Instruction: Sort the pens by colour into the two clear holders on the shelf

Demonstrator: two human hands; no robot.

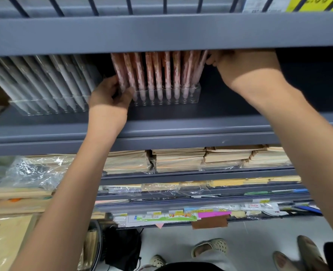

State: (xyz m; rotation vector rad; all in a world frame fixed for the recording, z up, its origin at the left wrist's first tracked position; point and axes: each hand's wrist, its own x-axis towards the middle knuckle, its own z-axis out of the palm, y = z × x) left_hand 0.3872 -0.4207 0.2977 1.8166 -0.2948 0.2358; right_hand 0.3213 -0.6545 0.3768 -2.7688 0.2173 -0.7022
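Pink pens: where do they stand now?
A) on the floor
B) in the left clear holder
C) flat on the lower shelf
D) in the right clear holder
D: the pink pens stand in the right clear holder; the left holder has grey pens.

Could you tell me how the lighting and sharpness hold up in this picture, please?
Head view: the upper shelf shades the tops of the pink pens and part of the right hand; head view: the grey pens and the picture's left edge are blurred; head view: glare flares on the plastic wrap.
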